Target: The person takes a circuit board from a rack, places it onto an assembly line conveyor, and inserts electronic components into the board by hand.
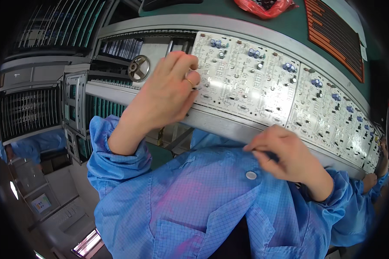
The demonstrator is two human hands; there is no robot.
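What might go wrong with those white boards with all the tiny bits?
The left hand is right at one end of a white circuit board, so it might knock or bend the little parts standing up there. The ring on that hand might scratch the board too.

The place looks like an electronics factory. White circuit boards [229, 84] studded with small components lie end to end from twelve round past three o'clock, edged by a long metal rail [216, 123]. A handwheel [138, 68] of the machine-adjusting kind shows between ten and eleven. Slotted racks [30, 105] stand at nine and ten. The wearer has a blue work coat [181, 185]; a co-worker [354, 216] toward four wears matching blue.
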